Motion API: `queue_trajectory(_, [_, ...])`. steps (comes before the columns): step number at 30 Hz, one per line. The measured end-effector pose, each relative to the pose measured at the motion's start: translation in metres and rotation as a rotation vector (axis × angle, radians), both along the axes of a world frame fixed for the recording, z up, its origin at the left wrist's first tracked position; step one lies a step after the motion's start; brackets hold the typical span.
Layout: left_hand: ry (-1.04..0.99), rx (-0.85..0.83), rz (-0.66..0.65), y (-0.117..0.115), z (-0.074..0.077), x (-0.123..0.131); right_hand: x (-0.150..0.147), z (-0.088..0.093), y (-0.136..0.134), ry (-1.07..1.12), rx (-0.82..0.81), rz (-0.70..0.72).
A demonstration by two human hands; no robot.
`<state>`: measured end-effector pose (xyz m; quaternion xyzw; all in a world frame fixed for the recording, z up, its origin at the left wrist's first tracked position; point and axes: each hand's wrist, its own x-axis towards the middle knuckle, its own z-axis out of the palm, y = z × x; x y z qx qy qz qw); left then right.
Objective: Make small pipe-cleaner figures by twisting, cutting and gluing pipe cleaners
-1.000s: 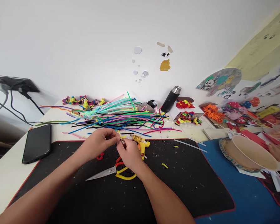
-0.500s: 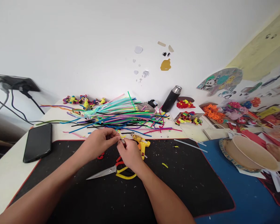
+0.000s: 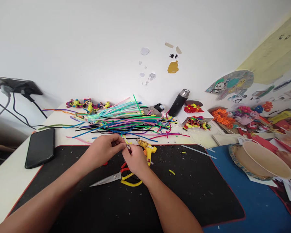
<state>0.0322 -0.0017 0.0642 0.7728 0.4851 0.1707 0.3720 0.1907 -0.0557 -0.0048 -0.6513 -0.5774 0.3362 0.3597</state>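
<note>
Both grips pinched shut, fingertips only: left hand (image 3: 103,150) and right hand (image 3: 135,160) meet on a small dark piece (image 3: 128,148), held just above the black mat (image 3: 184,194). A yellow stem (image 3: 125,139) sticks out of it; finer detail is too small to tell. Reads as fingertip twist/fit work. The next move calls for a firm pinch on both sides and small motion. Glue gun (image 3: 148,149) just beside right hand, scissors (image 3: 116,177) near its wrist, pipe-cleaner pile (image 3: 126,119) behind on the bench (image 3: 4,184).

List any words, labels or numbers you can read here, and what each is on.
None can be read. The small piece, glue gun, scissors, phone and black flask show no legible marks; the panda picture and wall stickers are too blurred to tell.
</note>
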Motion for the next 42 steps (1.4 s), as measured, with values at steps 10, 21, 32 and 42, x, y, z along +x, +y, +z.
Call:
queue_trajectory(10, [-0.229,-0.345,-0.067,0.012,-0.004,-0.007,0.001,-0.004,-0.001,-0.006,0.020,-0.002])
queue_trajectory(21, [-0.200,-0.277,-0.043,0.013,-0.001,-0.003,0.002,0.001,-0.001,0.000,0.020,0.039])
queue_trajectory(32, [-0.018,-0.061,-0.023,0.007,-0.007,-0.005,0.002,0.001,-0.001,-0.005,0.007,0.018])
queue_trajectory(42, [-0.111,-0.239,-0.021,0.012,-0.001,-0.006,0.003,0.002,-0.001,0.012,0.020,0.009])
